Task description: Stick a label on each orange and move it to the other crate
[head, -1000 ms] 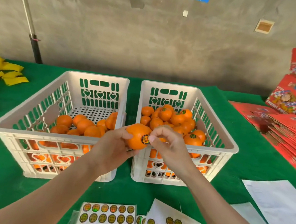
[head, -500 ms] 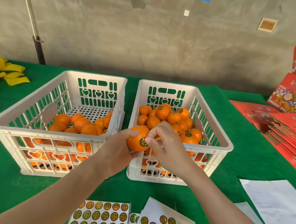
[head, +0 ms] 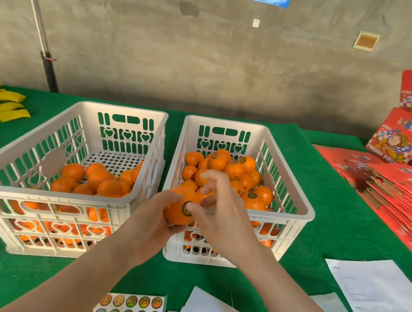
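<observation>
Both hands have sunk a little toward the near edge of the crates since half a second ago, and the right hand has loosened: its fingers, pinched down over the fruit before, now lift clear in a blur, spread and loosely bent, holding nothing. Only the thumb tip remains on the label, pressing it flat.

The orange sits in the left hand, whose fingers are curled under and around it with the thumb over the top. It hangs in front of the near-left corner of the right crate, at about rim height, above the green tabletop and not yet inside. It is roundish, so no axis matters; the label faces back toward the person.

The relation that counts is this: the labelled pile in the right crate lies beyond and to the right of the fruit, across the near rim, while the left crate with its bare oranges is off to the left. Judging by that, the sticking looks nearly done, and the drop calls for a short carry forward and rightward over the rim — the left hand already has the grip for it, though the right is nearer the pile.
</observation>
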Action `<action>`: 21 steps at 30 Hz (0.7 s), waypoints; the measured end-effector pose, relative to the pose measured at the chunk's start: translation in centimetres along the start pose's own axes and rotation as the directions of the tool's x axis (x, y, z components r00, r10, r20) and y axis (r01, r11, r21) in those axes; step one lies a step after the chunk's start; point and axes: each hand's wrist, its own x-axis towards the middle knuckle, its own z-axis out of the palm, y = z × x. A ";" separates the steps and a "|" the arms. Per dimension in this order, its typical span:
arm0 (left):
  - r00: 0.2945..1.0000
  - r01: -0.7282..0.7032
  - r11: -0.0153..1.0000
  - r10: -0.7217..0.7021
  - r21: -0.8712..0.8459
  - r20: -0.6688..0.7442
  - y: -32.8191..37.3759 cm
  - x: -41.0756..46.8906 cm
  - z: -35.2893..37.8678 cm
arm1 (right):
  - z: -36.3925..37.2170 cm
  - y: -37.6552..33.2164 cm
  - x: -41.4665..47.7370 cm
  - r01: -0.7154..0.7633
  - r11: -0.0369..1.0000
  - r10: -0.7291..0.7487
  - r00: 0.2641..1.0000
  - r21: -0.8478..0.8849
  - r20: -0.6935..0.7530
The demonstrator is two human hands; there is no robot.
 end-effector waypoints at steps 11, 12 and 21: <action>0.864 -0.439 0.613 0.487 0.656 0.123 0.3 4.9 2.5 | -0.2 3.6 1.3 -0.102 0.978 0.124 0.985 0.182 -0.118; 0.835 -0.412 0.479 0.540 0.775 0.111 0.5 6.4 2.6 | -0.9 4.2 2.1 -0.140 0.979 0.159 0.980 0.151 -0.119; 0.876 -0.178 0.001 0.455 0.984 0.158 -0.6 11.1 1.8 | -5.4 15.2 10.4 -0.441 0.629 0.525 0.849 -0.640 -0.070</action>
